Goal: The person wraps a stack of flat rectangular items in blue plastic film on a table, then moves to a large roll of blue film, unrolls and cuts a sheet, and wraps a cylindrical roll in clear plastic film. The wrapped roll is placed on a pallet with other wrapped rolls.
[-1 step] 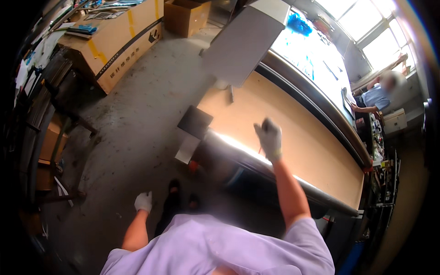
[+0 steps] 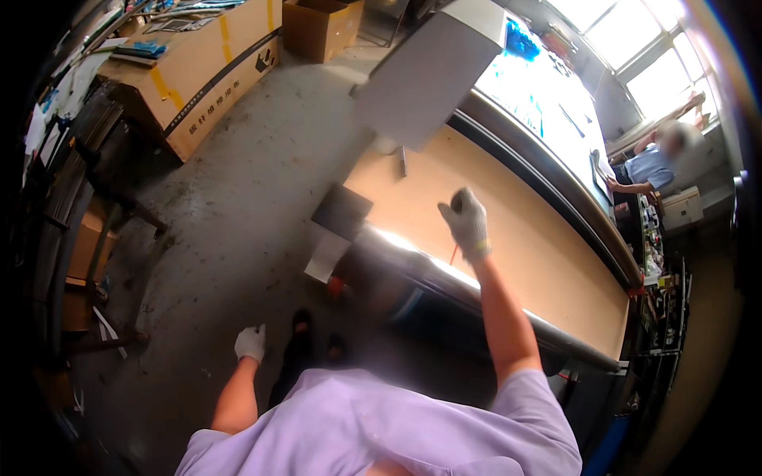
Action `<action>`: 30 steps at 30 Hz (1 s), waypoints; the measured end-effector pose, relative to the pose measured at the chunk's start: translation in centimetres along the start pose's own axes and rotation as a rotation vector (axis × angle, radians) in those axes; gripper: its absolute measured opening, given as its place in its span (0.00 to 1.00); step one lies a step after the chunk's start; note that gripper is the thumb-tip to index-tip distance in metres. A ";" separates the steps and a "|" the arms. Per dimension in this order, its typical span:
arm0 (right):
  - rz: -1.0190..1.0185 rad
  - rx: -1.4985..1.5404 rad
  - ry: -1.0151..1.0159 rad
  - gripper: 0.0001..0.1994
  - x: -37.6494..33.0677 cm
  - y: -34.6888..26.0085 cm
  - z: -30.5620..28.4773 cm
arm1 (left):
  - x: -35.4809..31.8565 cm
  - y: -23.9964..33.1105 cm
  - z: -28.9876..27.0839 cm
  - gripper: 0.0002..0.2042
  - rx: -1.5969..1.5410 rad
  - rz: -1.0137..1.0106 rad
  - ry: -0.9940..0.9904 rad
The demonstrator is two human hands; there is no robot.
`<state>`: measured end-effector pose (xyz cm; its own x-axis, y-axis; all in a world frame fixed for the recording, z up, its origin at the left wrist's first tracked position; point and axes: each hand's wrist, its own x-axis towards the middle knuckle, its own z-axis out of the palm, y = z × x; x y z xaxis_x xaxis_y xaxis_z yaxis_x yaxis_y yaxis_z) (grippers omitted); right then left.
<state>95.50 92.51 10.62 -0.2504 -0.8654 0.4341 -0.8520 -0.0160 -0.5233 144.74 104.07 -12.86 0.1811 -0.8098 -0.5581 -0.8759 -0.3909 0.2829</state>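
Observation:
My right hand [image 2: 467, 224], in a pale knitted glove, is held over the long tan bed [image 2: 524, 247] of a machine. Its fingers are curled, and a dark patch shows at their top; what they hold is not clear. A thin red strip [image 2: 453, 254] shows just below this hand, beside the shiny metal roller [image 2: 444, 268] along the bed's near edge. Low on the left, my left hand [image 2: 250, 343], gloved too, hangs above the floor with its fingers curled in. Whatever may be inside it is hidden. A small metal bar [image 2: 403, 162] lies near the bed's far left end.
A grey-white housing [image 2: 432, 71] crosses the bed's left end, with a dark box end [image 2: 341, 211] nearer me. Large cardboard box [image 2: 210, 71] and dark rack [image 2: 67, 206] stand left. Beyond a rail [image 2: 548, 178], a person in blue [image 2: 652, 168] stands at a bright table [image 2: 540, 87].
My right hand has shifted very slightly over the tan bed. My left hand has barely moved, and the view has drifted a little.

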 end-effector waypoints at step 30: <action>0.709 0.826 -0.179 0.08 -24.9 -7.7 -2.4 | -11.8 25.8 -2.7 0.20 -0.382 1.381 -0.643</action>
<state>107.18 115.36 5.55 -0.4337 -0.8697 -0.2356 0.0447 0.2404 -0.9696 121.26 102.34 3.13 -0.9341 -0.3450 0.0916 -0.0180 0.3018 0.9532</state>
